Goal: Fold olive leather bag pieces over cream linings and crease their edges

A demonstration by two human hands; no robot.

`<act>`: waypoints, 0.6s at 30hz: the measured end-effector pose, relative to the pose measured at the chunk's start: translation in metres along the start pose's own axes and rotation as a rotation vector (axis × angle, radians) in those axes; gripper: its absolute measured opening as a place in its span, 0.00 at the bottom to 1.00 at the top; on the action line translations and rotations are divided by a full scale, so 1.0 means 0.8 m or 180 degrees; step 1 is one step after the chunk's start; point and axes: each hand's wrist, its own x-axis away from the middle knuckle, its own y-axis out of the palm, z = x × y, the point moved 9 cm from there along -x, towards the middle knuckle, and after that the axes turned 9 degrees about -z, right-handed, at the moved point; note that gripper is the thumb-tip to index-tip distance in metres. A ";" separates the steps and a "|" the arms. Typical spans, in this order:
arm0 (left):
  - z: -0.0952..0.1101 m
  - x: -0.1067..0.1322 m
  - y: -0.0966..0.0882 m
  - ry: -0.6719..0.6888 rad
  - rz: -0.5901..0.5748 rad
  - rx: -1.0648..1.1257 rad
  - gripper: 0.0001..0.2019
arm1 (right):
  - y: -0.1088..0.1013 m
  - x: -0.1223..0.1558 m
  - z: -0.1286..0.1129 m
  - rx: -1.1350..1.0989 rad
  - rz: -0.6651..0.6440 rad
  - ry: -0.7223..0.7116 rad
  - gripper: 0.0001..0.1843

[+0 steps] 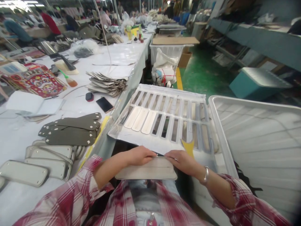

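Observation:
Close to my body I hold a pale rounded panel (145,171) by its far edge, over my lap. My left hand (140,155) is closed, fingers and thumb pinching that edge near its middle. A little to the right, my right hand (180,160) pinches the same edge. A thin dark line shows along the edge between the hands. Just beyond them lies a white slotted tray (141,138), with several cream rounded strips (149,122) side by side on its left part. On the table at left are pale padded panels (23,172) and dark grey-green strips (70,133).
A white plastic bin (265,135) stands at right. The white table (113,55) runs away at left, bearing a phone (104,104), a stack of thin pieces (107,84), a glue brush (69,80) and a red patterned box (44,80). Other people sit far left.

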 end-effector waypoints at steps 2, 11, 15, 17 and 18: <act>0.003 -0.017 0.005 0.0098 -0.0018 -0.0016 0.14 | 0.002 -0.001 0.001 0.0139 -0.0044 -0.0014 0.18; 0.022 -0.016 0.014 0.0078 0.0083 -0.0143 0.12 | 0.022 0.005 -0.006 0.0633 -0.0376 -0.0292 0.21; 0.018 -0.017 0.026 0.0009 0.0101 -0.0046 0.13 | 0.017 0.008 -0.013 0.0503 -0.0429 -0.0340 0.19; 0.013 -0.018 0.029 -0.0017 0.0139 0.0130 0.14 | 0.009 0.004 0.005 0.0221 -0.0424 0.0007 0.20; 0.010 -0.019 0.031 -0.0024 0.0143 0.0203 0.15 | 0.007 0.000 0.018 0.0070 -0.0477 0.0216 0.21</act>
